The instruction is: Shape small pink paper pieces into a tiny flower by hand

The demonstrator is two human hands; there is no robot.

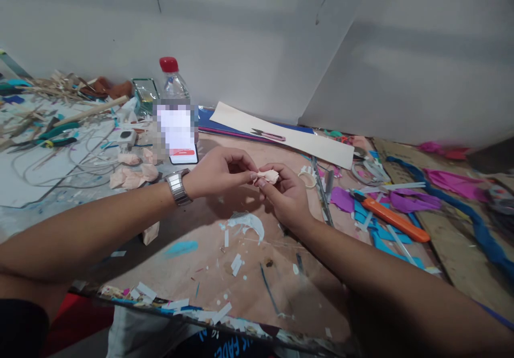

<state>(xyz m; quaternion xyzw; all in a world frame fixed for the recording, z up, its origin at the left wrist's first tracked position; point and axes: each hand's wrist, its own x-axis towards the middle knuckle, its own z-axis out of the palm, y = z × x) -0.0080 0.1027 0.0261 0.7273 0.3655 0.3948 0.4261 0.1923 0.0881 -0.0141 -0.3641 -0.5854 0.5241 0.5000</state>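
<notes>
A small crumpled peach-coloured piece (268, 176), paper or cloth, is held between both hands above the middle of the table. My left hand (223, 172), with a metal watch on the wrist, pinches its left end between thumb and fingers. The fingers of my right hand (287, 192) are closed round its lower and right side. More crumpled peach pieces (134, 176) lie on the table to the left, near my left wrist. One peach piece (151, 233) sits below my left forearm.
A phone (182, 133) leans before a red-capped bottle (169, 65). Small scissors (268, 135) lie on a cream strip (321, 148) behind my hands. To the right are an orange cutter (393, 219), a tape ring (307, 180) and coloured scraps. Green-handled pliers (60, 133) lie left.
</notes>
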